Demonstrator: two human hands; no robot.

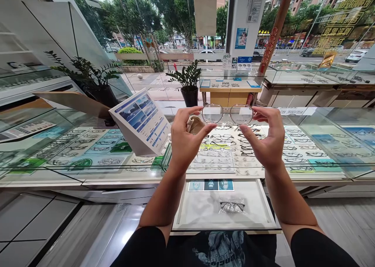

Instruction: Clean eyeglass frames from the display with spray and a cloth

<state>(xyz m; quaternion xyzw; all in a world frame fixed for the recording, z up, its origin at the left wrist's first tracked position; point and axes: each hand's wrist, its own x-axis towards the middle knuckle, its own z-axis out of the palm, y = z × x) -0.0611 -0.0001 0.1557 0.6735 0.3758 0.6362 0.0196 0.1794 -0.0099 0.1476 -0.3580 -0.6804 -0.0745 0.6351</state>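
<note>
A pair of round, thin-rimmed eyeglasses (pixel 227 110) is held up level in front of me, above the glass counter. My left hand (pixel 187 136) pinches its left side, thumb below and fingers above. On the other side my right hand (pixel 265 136) grips the frame near the right lens, fingers closed by the temple. Faint printing shows on the clear lenses. Behind my left hand is a beige, cloth-like thing (pixel 195 125), partly hidden by the fingers. Below, an open drawer (pixel 205 216) contains dark-framed glasses in a clear bag (pixel 232 207).
The glass display counter (pixel 211 175) holds many rows of eyeglasses. A standing calendar-like card (pixel 143 122) is left of my hands. Potted plants (pixel 190 97) stand at the window side. A picture strip (pixel 211 185) lies in the drawer's back part.
</note>
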